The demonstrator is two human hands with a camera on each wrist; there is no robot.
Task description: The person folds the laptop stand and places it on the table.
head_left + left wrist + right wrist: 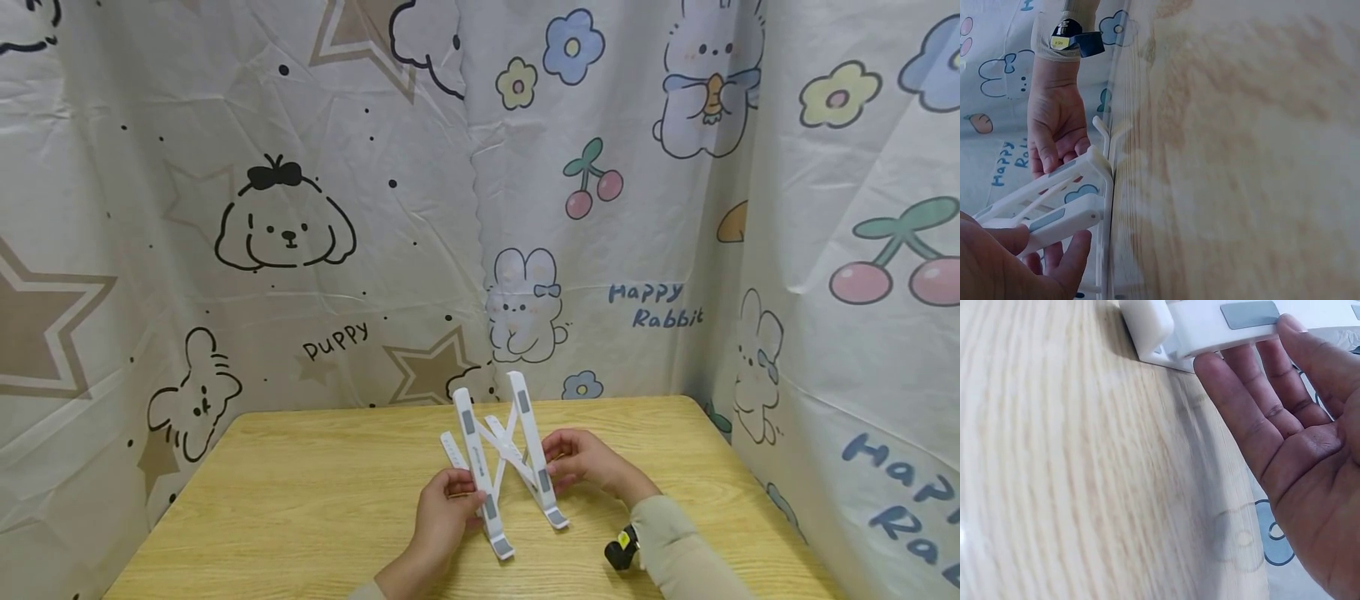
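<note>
A white folding laptop stand (529, 433) with grey pads stands unfolded on the table, its two long rails sloping down toward me and its crossed braces spread between them. My left hand (441, 518) grips the left rail low down; in the left wrist view its thumb lies on top of the stand (1066, 226) and its fingers curl beneath. Around the right rail is my right hand (592, 463), holding it from the outer side. The right wrist view shows that thumb on the rail's upper face beside a grey pad (1249, 315), with the fingertips under the edge.
The wood-grain table (322, 483) extends to both sides of the stand. Behind it and along the right hangs a printed curtain (420, 250) with cartoon animals and flowers. A small black camera (621, 550) is strapped at my right sleeve, low over the table.
</note>
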